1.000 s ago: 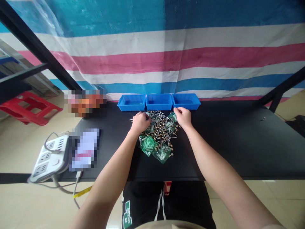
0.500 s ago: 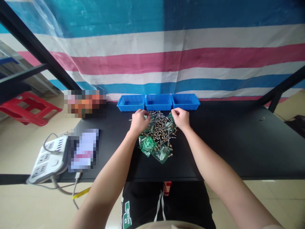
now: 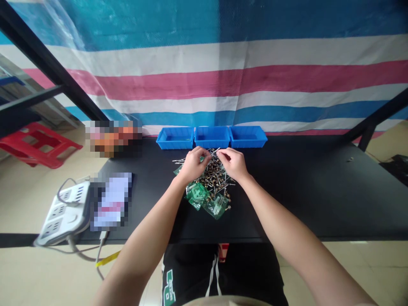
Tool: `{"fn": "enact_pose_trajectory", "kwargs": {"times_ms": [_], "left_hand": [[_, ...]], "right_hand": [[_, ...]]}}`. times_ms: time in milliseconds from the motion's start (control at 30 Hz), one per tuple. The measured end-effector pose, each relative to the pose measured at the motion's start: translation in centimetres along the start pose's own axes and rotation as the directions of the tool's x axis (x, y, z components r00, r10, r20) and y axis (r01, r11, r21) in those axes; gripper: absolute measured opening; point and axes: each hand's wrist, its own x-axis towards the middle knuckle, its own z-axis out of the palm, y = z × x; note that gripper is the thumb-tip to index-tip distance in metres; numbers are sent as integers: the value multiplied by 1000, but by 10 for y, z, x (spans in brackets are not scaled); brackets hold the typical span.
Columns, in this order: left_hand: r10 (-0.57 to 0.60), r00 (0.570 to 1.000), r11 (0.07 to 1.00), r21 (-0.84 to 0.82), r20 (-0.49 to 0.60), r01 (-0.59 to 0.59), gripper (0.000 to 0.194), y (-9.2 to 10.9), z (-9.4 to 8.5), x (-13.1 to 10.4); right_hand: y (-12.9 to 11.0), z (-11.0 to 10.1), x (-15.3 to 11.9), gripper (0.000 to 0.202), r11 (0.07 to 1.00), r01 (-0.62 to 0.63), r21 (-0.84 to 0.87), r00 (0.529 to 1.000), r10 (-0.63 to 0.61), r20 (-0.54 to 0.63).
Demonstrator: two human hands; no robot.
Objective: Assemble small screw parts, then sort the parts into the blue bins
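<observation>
A loose heap of thin metal pins with brass-coloured heads (image 3: 214,174) lies at the middle of the table, mixed with green plastic packets. One bright green packet (image 3: 196,194) and a darker green packet (image 3: 217,206), both with pale pieces inside, rest at its near side. Over the heap's left part, my left hand (image 3: 195,163) is closed with thumb and fingertips together. My right hand (image 3: 235,164) pinches close beside it, at the heap's far right. Thin pins show between the two hands; what each pinch holds is too small to make out.
Three blue bins (image 3: 212,137) stand side by side behind the heap. To the left are a blurred-out phone (image 3: 111,202), a white power strip (image 3: 65,212) with cables, and a blurred orange object (image 3: 116,140). A small metal piece (image 3: 350,160) lies far right on the black table (image 3: 312,187).
Both hands have moved inward over the heap, left hand to the right and right hand to the left, so their fingertips are now close together. The bins have not moved.
</observation>
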Motion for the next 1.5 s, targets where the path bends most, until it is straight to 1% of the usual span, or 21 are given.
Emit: {"fn": "enact_pose_trajectory", "kwargs": {"times_ms": [167, 233, 333, 367, 500, 567, 700, 833, 900, 967, 1100, 1233, 1400, 1500], "left_hand": [[40, 997, 999, -10, 63, -39, 7, 2, 3, -1], [49, 995, 999, -1, 83, -49, 7, 2, 3, -1], [59, 992, 998, 19, 108, -61, 5, 3, 1, -1], [60, 993, 998, 18, 101, -62, 4, 3, 0, -1], [75, 997, 995, -61, 8, -74, 19, 6, -5, -2], [102, 995, 990, -102, 0, -102, 22, 9, -7, -2], [154, 988, 981, -121, 15, -151, 19, 13, -7, -3], [164, 986, 982, -99, -1, -163, 14, 14, -5, -3], [156, 988, 984, -88, -22, -157, 14, 13, -4, -2], [130, 990, 987, -89, -59, -135, 14, 12, -4, -2], [31, 991, 993, -112, -130, -46, 15, 11, -6, -1], [-45, 988, 988, -154, -149, 21, 19, 9, -6, -1], [-92, 983, 982, -177, -159, 63, 26, 7, -4, -1], [-106, 982, 983, -164, -159, 80, 28, 5, -5, 0]], "right_hand": [[-3, 3, 0, 25, 997, -52, 52, 998, 53, -25], [-5, 3, 0, 22, 995, -64, 74, 998, 65, -10], [-7, 4, -1, 19, 997, -53, 60, 998, 51, 26], [-8, 4, -2, 18, 998, -41, 45, 998, 39, 42], [-7, 4, -5, 13, 999, 16, -40, 995, -12, 103], [-7, 4, -6, 11, 995, 51, -91, 993, -40, 110], [-6, 4, -6, 8, 976, 118, -186, 989, -99, 108], [-6, 4, -5, 8, 943, 145, -300, 988, -121, 99], [-6, 4, -5, 10, 936, 152, -316, 987, -130, 91], [-7, 3, -4, 13, 941, 165, -296, 986, -146, 86], [-6, 1, -3, 19, 966, 184, -184, 981, -169, 92], [-1, 1, -3, 18, 980, 167, -108, 982, -156, 106], [-1, 1, -3, 20, 991, 114, -69, 985, -104, 139], [-1, -1, -1, 28, 998, 12, -61, 993, -5, 116]]}}
